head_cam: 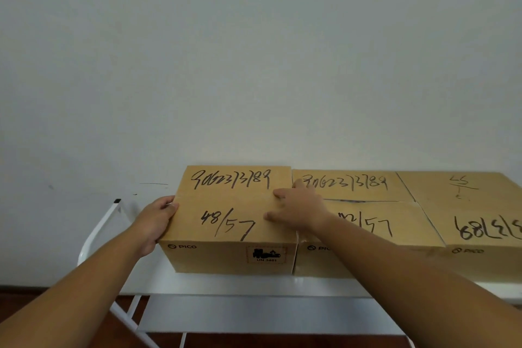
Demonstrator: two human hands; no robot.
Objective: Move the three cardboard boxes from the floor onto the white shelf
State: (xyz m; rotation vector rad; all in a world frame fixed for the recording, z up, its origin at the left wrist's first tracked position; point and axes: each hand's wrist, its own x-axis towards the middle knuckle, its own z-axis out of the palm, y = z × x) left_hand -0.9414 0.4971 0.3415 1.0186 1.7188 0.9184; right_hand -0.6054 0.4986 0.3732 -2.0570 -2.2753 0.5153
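Observation:
Three brown cardboard boxes with black handwritten numbers stand side by side on the white shelf (214, 284) against the wall. The left box (228, 223), marked 48/57, sits between my hands. My left hand (154, 223) presses its left side with the fingers wrapped round the edge. My right hand (299, 210) lies on its top right edge, where it meets the middle box (375, 206). The right box (480, 215) runs off the right of the frame. My right forearm covers part of the middle box's front.
A pale wall (254, 65) rises right behind the boxes. The shelf's white tube frame (97, 232) curves up at its left end. A lower shelf board (254, 316) lies below, with dark wooden floor (56, 299) beneath and to the left.

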